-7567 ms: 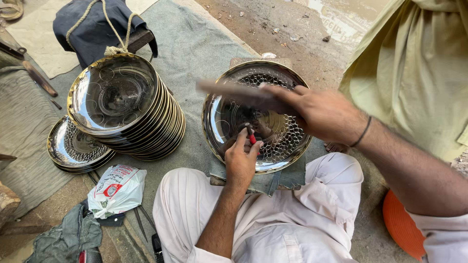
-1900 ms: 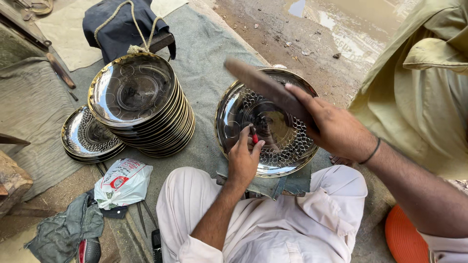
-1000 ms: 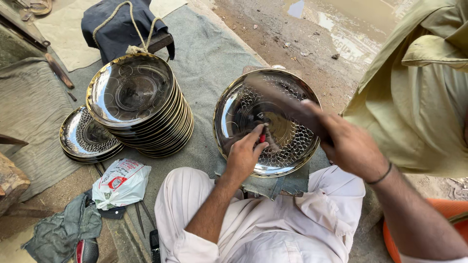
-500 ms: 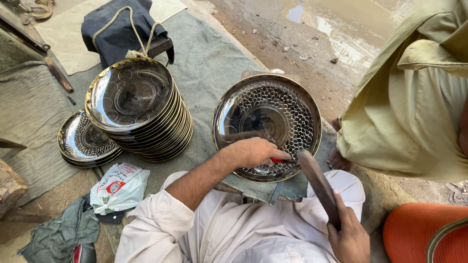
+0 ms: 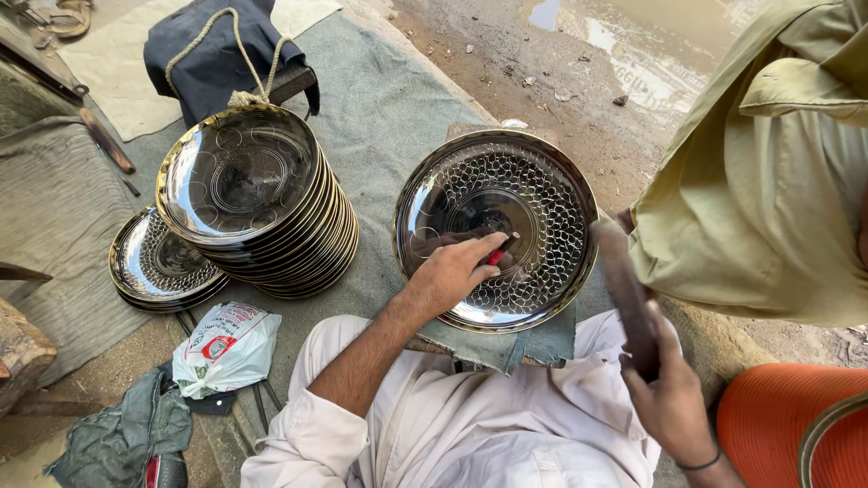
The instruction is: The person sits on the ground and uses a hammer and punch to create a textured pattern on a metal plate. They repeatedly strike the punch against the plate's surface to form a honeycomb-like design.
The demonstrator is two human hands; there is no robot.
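A round shiny metal plate [image 5: 551, 194] with a hammered scale pattern lies on a grey cloth in front of my knees. My left hand [image 5: 450, 273] rests on the plate's lower middle and pinches a small red-handled punch [image 5: 495, 258] against the metal. My right hand [image 5: 674, 407] is low at the right, off the plate. It grips a dark wooden beater [image 5: 624, 294] whose far end points up beside the plate's right rim.
A tall stack of similar plates [image 5: 240, 176] stands at the left, with a lower patterned stack [image 5: 163, 264] beside it. A white plastic bag [image 5: 226, 348] lies in front of them. Another person in olive clothes [image 5: 768, 181] sits at the right, above an orange tub [image 5: 768, 425].
My right hand has swung the beater from above the plate down and out to the lower right. My left hand has stayed on the plate with the punch, turning flatter.
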